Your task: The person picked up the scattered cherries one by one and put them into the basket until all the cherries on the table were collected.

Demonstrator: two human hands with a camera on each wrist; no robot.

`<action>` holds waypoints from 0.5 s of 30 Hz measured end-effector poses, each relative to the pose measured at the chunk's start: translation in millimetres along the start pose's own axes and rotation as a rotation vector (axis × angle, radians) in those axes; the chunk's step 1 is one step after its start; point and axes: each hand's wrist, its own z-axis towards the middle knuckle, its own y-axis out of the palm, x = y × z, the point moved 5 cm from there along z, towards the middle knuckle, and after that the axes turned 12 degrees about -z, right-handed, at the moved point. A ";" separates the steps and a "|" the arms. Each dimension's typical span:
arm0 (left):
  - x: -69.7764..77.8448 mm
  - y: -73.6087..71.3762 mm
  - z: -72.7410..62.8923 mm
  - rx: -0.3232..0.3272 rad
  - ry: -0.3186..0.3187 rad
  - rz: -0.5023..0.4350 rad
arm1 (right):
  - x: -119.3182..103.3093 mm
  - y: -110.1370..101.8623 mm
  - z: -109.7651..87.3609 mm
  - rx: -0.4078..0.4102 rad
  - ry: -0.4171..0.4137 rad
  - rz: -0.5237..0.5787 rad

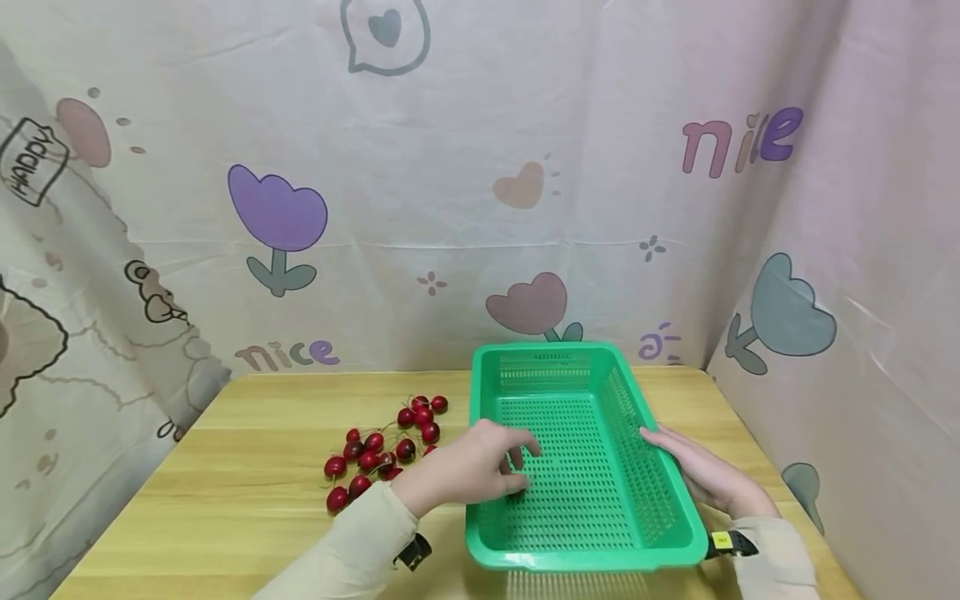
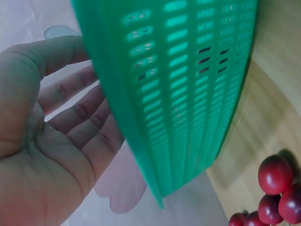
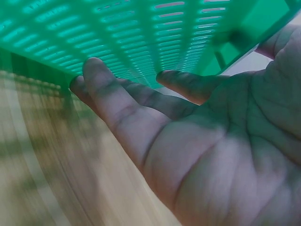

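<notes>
Left hand [image 1: 474, 465]: loosely curved, empty | right hand [image 1: 708, 477]: grips basket [image 1: 585, 561] side | risk: slackened grip could drop basket

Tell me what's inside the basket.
The left hand reaches into the basket; just below it shows a dark bit, probably a cherry, mostly covered. Anything else under the hand is hidden.

Basket [image 1: 573, 454]: green, perforated in rows. Cherries [image 1: 368, 460]: red to dark maroon. Table [image 1: 240, 467]: yellow wood grain. Curtain [image 1: 420, 200] beyond the table's far edge: off-white, floral print [image 1: 279, 212] in purple, pink, grey-green.
</notes>
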 end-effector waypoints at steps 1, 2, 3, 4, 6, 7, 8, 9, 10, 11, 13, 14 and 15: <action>-0.9 -2.9 -1.5 0.011 0.000 -0.015 | 0.1 -0.1 -0.4 0.001 -0.002 0.002; -1.1 -6.0 -3.2 0.020 0.000 -0.030 | 0.2 -0.2 -0.7 0.001 -0.003 0.003; -1.5 -9.5 -5.1 0.031 0.002 -0.042 | 0.1 -0.3 -0.9 0.001 -0.005 0.004; -2.3 -13.0 -7.2 0.042 0.001 -0.051 | 0.1 -0.5 -0.9 0.000 -0.007 0.005; -4.4 -19.7 -11.5 0.069 0.001 -0.065 | -0.3 -0.7 -0.7 -0.001 -0.013 0.006; -6.1 -22.9 -13.3 0.085 0.002 -0.063 | -0.4 -0.8 -0.4 -0.003 -0.017 0.005; -7.8 -26.0 -15.5 0.101 0.001 -0.057 | -0.5 -0.8 -0.2 -0.006 -0.019 0.004; -10.4 -29.1 -17.5 0.119 0.002 -0.053 | -0.6 -0.8 0.1 -0.008 -0.022 0.003; -13.4 -31.9 -19.2 0.135 0.001 -0.048 | -0.7 -0.8 0.2 -0.008 -0.023 0.001; -16.3 -34.7 -21.0 0.151 0.000 -0.041 | -0.8 -0.7 0.2 -0.008 -0.022 -0.001; -22.9 -40.6 -24.6 0.179 -0.006 -0.023 | -0.8 -0.5 0.3 -0.003 -0.019 -0.004; -26.3 -43.7 -26.5 0.191 -0.010 -0.020 | -1.0 -0.3 0.3 0.000 -0.017 -0.006; -29.9 -47.1 -28.4 0.203 -0.014 -0.018 | -1.2 0.0 0.4 0.002 -0.016 -0.006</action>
